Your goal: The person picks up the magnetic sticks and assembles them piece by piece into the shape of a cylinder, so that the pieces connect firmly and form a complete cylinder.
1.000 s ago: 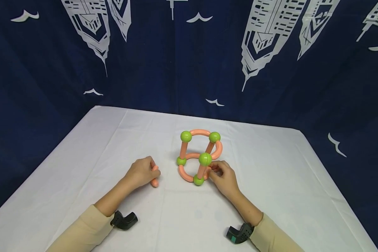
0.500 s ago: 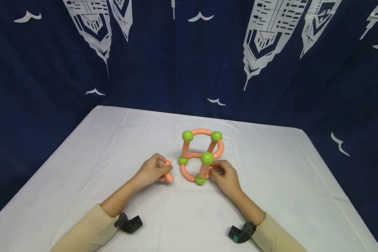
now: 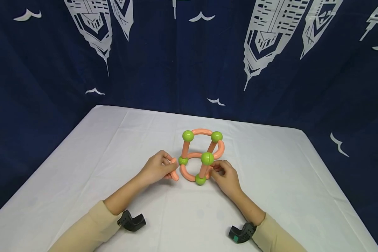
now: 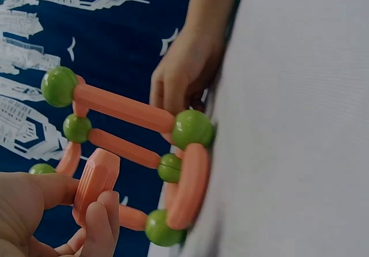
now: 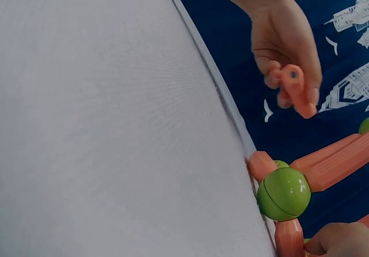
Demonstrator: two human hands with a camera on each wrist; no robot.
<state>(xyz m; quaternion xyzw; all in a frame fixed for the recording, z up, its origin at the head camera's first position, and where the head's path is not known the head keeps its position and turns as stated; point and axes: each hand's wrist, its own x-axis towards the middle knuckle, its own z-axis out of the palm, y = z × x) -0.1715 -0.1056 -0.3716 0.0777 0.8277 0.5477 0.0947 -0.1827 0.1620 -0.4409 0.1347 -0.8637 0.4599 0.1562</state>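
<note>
A frame of orange rods and green balls (image 3: 201, 156) stands on the white table (image 3: 271, 168). My left hand (image 3: 169, 170) pinches a loose orange rod (image 3: 175, 171) just left of the frame's lower left ball (image 3: 183, 161). The left wrist view shows that rod (image 4: 95, 179) between thumb and fingers, close to the frame (image 4: 124, 108). My right hand (image 3: 215, 170) grips the frame low on its right side, fingers curled behind the front upright. In the right wrist view the left hand (image 5: 283, 38) holds the rod (image 5: 297, 90) above a green ball (image 5: 283, 193).
A dark blue curtain with white building prints (image 3: 264, 42) hangs behind and beside the table. Black wrist cameras (image 3: 131, 221) (image 3: 242, 233) sit on both beige sleeves. The table's far edge (image 3: 189, 115) lies beyond the frame.
My left hand has carried the loose orange rod rightward across the table until it is beside the frame. The right hand has stayed on the frame.
</note>
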